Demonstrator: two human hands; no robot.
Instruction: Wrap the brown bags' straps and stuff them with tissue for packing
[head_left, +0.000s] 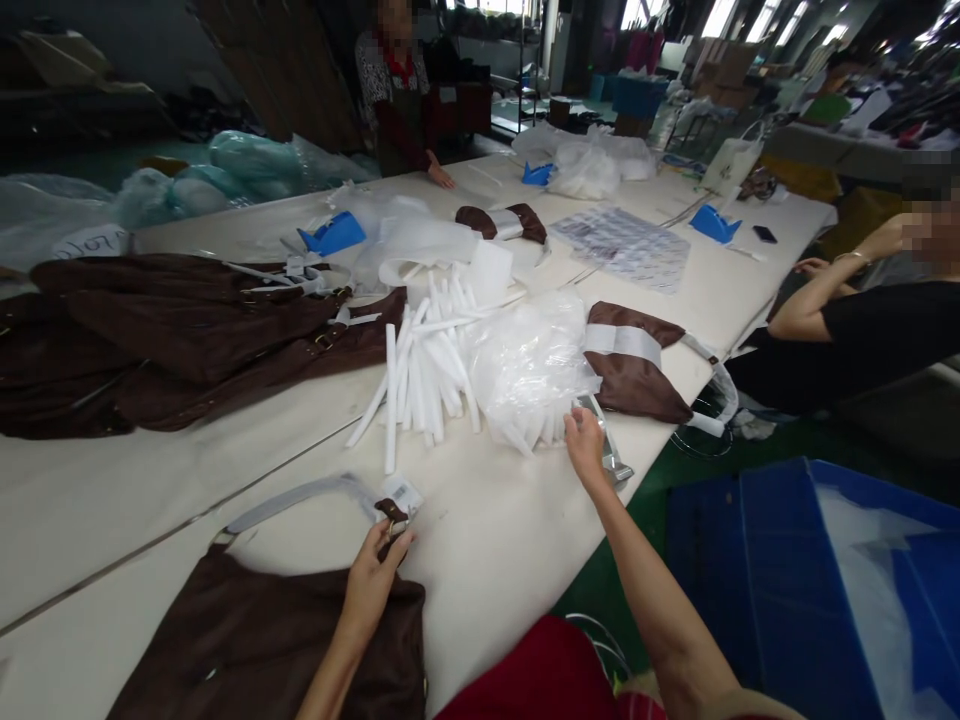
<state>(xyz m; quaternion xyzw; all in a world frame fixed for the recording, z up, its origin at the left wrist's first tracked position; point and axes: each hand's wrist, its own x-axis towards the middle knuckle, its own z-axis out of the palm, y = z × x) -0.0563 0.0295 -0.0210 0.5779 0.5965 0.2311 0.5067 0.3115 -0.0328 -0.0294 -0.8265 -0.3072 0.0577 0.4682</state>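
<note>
A dark brown bag [270, 640] lies on the table at the lower left, its strap [300, 500] wrapped in pale material and looped away from me. My left hand [373, 575] grips the strap's brown end by a metal ring, where a white tag [401, 492] hangs. Farther right, my right hand [585, 445] is closed at the edge of a heap of clear plastic bags [529, 360]; what its fingers pinch is hidden. A shiny metallic object [616, 468] sits just beyond that hand. White foam tubes [427, 385] are piled left of the plastic.
Brown bags [172, 340] cover the table's left side; another folded one [637, 365] lies by the right edge. Blue holders [334, 233] and a printed sheet [622, 245] are farther back. A large blue bin [757, 590] stands right. One co-worker [847, 320] sits right, another [394, 90] stands behind.
</note>
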